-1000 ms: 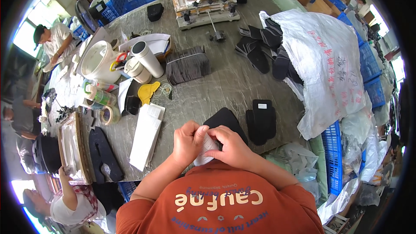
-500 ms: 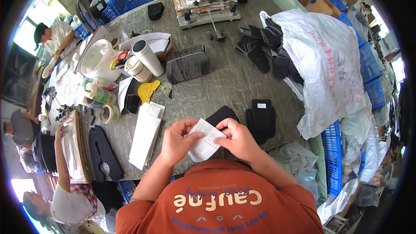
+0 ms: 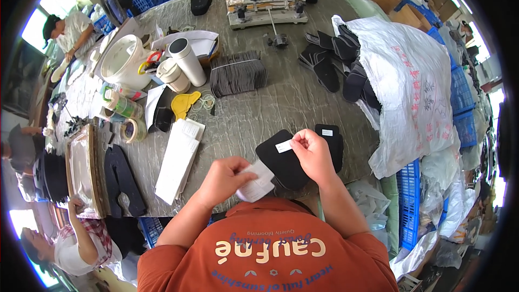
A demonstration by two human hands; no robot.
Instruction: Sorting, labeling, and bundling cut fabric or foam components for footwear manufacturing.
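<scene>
My left hand (image 3: 224,177) pinches a small printed white sheet of labels (image 3: 258,185), blurred by motion, near my shirt front. Between the thumb and fingers of my right hand (image 3: 313,154) is a small white label (image 3: 283,146). It lies over the upper part of a black rounded pad (image 3: 284,167) on the table; whether it touches the pad I cannot tell. Just beyond my right hand, partly hidden by it, lie more black pads (image 3: 334,148), the top one bearing a white label (image 3: 327,132).
Long white papers (image 3: 181,157) lie to my left, near tape rolls (image 3: 134,130) and a white tumbler (image 3: 187,62). A banded bundle of dark pieces (image 3: 238,74) sits farther off. Right, a white woven sack (image 3: 408,97) spills black pads. A co-worker (image 3: 81,240) is at the lower left.
My right hand has left the label sheet and moved right and forward with a small label over the black pad. My left hand still has the sheet, slightly tilted.
</scene>
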